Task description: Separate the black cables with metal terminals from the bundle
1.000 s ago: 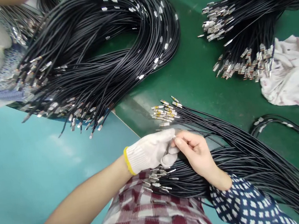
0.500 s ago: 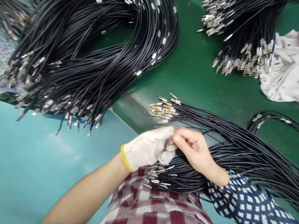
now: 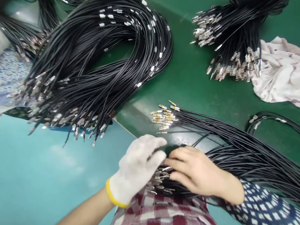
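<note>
My left hand (image 3: 137, 165), in a white knit glove with a yellow cuff, lies with fingers stretched over a cluster of silver cable ends (image 3: 159, 180) at the table's near edge. My bare right hand (image 3: 198, 170) rests beside it, its fingers spread and touching the same ends. I see nothing gripped in either hand. The ends belong to a long bundle of thin black cables (image 3: 256, 161) running off to the right. A second fan of gold-tipped ends (image 3: 164, 116) lies just beyond my hands.
A big coil of black cables (image 3: 104, 59) with metal ends fills the upper left of the green table (image 3: 198, 84). Another bundle (image 3: 229, 43) and a crumpled white cloth (image 3: 286, 76) lie at the right, a small cable loop (image 3: 278, 121) below them. A red checked cloth (image 3: 159, 222) covers my lap.
Both hands have dropped from a raised pinch on one cable end down onto the cluster of ends near my lap. Their fingers have spread out.
</note>
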Tool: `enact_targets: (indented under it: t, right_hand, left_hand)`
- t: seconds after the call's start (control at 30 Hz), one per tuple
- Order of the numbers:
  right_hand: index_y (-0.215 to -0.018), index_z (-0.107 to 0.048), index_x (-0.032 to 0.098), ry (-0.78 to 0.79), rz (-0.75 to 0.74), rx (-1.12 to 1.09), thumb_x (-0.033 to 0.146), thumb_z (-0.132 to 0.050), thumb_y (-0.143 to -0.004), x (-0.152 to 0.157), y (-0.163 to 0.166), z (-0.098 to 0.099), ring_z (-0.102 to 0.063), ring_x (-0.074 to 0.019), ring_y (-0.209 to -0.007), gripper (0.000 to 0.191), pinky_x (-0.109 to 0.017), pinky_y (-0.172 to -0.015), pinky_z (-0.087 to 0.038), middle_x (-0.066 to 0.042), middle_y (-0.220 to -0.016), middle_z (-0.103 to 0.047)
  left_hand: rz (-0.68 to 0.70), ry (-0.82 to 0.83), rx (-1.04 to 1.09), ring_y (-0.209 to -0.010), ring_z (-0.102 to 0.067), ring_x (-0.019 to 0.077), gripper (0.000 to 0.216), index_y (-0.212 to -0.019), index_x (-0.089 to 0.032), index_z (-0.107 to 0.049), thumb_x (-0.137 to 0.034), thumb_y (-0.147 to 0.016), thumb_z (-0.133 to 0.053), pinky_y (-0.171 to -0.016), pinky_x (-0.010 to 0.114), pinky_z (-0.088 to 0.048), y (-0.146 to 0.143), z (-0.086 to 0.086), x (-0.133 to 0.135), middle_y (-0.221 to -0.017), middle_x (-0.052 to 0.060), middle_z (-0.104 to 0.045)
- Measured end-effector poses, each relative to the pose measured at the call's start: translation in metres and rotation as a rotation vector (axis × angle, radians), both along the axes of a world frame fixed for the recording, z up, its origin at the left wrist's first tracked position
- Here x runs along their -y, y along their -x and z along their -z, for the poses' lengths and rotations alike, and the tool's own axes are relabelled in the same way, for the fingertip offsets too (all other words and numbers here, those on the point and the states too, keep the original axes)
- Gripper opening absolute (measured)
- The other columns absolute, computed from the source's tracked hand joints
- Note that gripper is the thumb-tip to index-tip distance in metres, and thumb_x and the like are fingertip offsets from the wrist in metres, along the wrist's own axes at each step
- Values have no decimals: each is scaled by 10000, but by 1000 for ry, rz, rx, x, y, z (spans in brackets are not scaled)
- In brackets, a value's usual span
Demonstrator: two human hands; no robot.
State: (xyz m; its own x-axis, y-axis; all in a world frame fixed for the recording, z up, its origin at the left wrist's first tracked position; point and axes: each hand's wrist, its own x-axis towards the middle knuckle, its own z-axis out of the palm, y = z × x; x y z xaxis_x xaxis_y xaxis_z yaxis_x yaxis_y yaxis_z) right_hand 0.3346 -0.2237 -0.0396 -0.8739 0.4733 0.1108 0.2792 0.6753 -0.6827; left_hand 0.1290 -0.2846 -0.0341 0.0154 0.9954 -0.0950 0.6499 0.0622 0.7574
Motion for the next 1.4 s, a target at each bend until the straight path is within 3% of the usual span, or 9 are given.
enact_targets:
  t: [0.13, 0.27, 0.33, 0.53, 0.73, 1.0, 1.23, 1.3, 1.4]
  right_hand:
    - [-954, -721, 186, -118, 264, -3, 269, -570, -974, -24, 4, 8, -644, -187, -848, 173, -315, -782, -491, -68, -961, -705]
    - [-872, -694, 181, -401, 345, 196, 266, -602, -953, -39, 12, 17, -625, -234, -832, 149, -356, -699, -411, -70, -916, -716]
    - [-849, -657, 181, -345, 334, 205, 252, -582, -963, -37, 10, 15, -622, -229, -826, 154, -359, -711, -393, -63, -890, -711]
    - [-872, -567, 207, 125, 328, 143, 225, -535, -971, -20, -3, -4, -597, -172, -676, 106, -306, -662, -418, -17, -772, -656]
    - [-911, -592, 212, 282, 292, 78, 271, -537, -972, -13, 2, -9, -606, -164, -663, 102, -289, -637, -427, -15, -770, -670]
    - [-821, -607, 222, 410, 312, 106, 293, -485, -1010, -7, 15, -12, -628, -151, -641, 236, -287, -656, -407, 23, -709, -704]
    - [-703, -595, 212, 276, 415, 37, 267, -491, -1000, 3, 22, -6, -602, -153, -621, 320, -313, -712, -404, 5, -671, -688]
    - [-711, -612, 208, 403, 423, 0, 290, -495, -995, 1, 23, -5, -608, -156, -624, 318, -306, -695, -425, -3, -663, -688]
    - [-793, -649, 192, 811, 363, -102, 345, -474, -999, -4, 23, -5, -602, -148, -565, 311, -271, -593, -456, 2, -603, -662]
  left_hand:
    - [480, -127, -411, -885, -572, 245, 156, -1023, -203, -619, -242, -953, -484, -761, 414, -440, -23, 9, 10, -973, 58, -649]
    - [612, -156, -421, -755, -543, 232, 167, -855, -208, -600, -291, -954, -493, -668, 378, -403, -30, 13, 12, -798, 35, -617]
    - [501, -126, -288, -789, -555, 219, 198, -864, -215, -616, -332, -963, -491, -733, 375, -411, -24, 12, 12, -824, 36, -635]
    - [-162, 239, 187, -958, -583, 182, 160, -979, -266, -613, -342, -959, -474, -877, 306, -401, -3, -2, -1, -1015, -12, -660]
    - [-124, 323, 339, -729, -508, 130, 223, -769, -230, -570, -286, -937, -434, -721, 251, -380, -5, -20, -24, -749, -53, -542]
    - [-144, 313, 320, -695, -463, 123, 249, -742, -219, -533, -309, -948, -426, -677, 250, -351, -10, -20, -29, -720, -53, -488]
    - [-219, 222, 309, -711, -489, 122, 223, -755, -221, -534, -279, -939, -420, -711, 237, -376, -16, -14, -25, -743, -45, -506]
    - [-235, 208, 292, -723, -500, 127, 215, -773, -226, -548, -280, -936, -417, -728, 237, -384, -18, -12, -24, -757, -41, -529]
    - [-246, 202, 266, -755, -525, 141, 213, -777, -229, -559, -281, -924, -413, -761, 243, -395, -21, -11, -22, -791, -29, -575]
